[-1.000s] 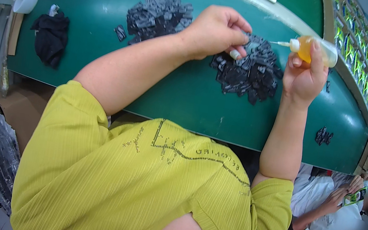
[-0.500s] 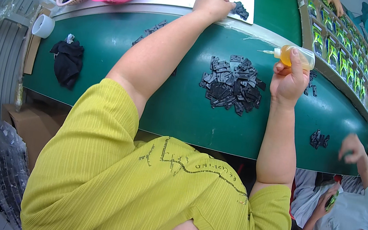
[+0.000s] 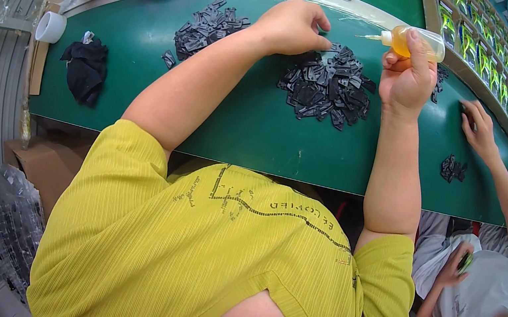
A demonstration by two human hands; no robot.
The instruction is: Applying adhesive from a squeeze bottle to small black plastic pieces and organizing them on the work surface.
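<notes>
Above the green table (image 3: 240, 122), the right hand (image 3: 407, 88) grips a bottle (image 3: 432, 47).

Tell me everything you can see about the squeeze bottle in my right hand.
The squeeze bottle looks like translucent plastic, partly filled with amber liquid. A pale cap carries a needle-like tip. It is held roughly sideways in the right hand, tip pointing left, over the green table, right of a pile of black pieces.

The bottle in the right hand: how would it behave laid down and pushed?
The bottle would probably roll, since its body looks round. Its amber liquid may slosh, only partly filling it. The slender tip looks easily bent.
</notes>
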